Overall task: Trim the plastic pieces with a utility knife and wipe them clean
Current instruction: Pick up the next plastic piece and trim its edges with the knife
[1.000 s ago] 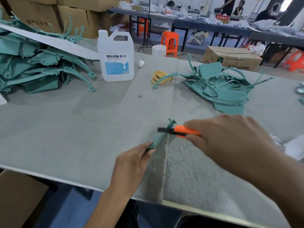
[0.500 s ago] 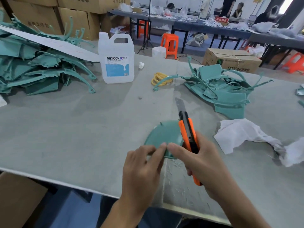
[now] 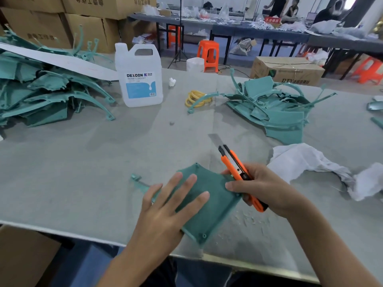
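Your work surface is the grey table (image 3: 83,162). A left pile (image 3: 41,96) and a right pile (image 3: 275,106) of teal plastic parts lie at its far side. Beyond the far edge stands a closed box (image 3: 288,71) printed "DTY"; its contents are hidden. The jug (image 3: 138,79), capped and labelled "DEXCON", stands beside the left pile; you cannot tell its fill level. The white cloth (image 3: 306,162) lies crumpled to your right.

The piece (image 3: 209,204) lies near the table's front edge. Half a second ago both hands pinched it at its near edge; now your left hand (image 3: 165,208) presses it with fingers straight and spread. Your right hand (image 3: 267,189) stays curled round the orange knife (image 3: 238,172), blade out and pointing away, one fingertip touching the piece's right side. Yellow bands (image 3: 196,98) lie near the right pile. Shavings (image 3: 252,220) lie just right of the piece.
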{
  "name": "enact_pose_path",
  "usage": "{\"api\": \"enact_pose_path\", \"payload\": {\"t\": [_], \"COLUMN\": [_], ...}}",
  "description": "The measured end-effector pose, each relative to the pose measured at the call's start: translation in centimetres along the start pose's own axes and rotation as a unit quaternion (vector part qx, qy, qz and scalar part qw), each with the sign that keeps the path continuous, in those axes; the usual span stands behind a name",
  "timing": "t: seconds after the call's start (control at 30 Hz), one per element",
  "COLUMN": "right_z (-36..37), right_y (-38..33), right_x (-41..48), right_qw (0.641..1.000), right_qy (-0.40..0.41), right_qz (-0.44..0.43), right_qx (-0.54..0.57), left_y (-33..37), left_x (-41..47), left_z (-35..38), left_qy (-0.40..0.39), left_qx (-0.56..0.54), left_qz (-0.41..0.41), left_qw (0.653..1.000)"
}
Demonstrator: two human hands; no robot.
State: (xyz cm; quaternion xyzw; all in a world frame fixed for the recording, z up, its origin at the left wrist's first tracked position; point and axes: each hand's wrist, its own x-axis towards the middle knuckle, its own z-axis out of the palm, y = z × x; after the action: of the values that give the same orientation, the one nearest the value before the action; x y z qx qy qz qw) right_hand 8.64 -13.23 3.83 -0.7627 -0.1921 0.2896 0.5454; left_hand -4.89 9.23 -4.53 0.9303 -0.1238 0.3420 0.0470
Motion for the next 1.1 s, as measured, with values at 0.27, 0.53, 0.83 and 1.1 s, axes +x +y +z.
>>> {"api": "enact_pose_path", "payload": {"t": [0.27,0.53,0.83,1.1], "right_z": [1.3,4.8,3.3,0.0], "right_y": [1.4,4.6,3.9,0.6], "right_x": [-2.1,-4.1,-2.4,-2.8], "right_qw": [0.965,0.974,0.957,0.939], "right_qy": [0.24,0.202,0.248,0.148], "right_qz": [-0.099,-0.097,-0.086,-0.063], "right_qx": [0.026,-0.041,-0.125,-0.303], "left_y": [-0.7,-3.0,-4.2,-3.9], "left_x": [5.7,8.9,9.6,8.8], "left_z": [-2.1,0.5,2.7,2.8], "left_qy": [0.014,-0.172,-0.202,-0.208], "left_qx": [-0.012,0.029,0.054,0.072], "left_qz": [-0.041,-0.171,-0.164,-0.121], "left_qw": [0.999,0.97,0.964,0.968]}}
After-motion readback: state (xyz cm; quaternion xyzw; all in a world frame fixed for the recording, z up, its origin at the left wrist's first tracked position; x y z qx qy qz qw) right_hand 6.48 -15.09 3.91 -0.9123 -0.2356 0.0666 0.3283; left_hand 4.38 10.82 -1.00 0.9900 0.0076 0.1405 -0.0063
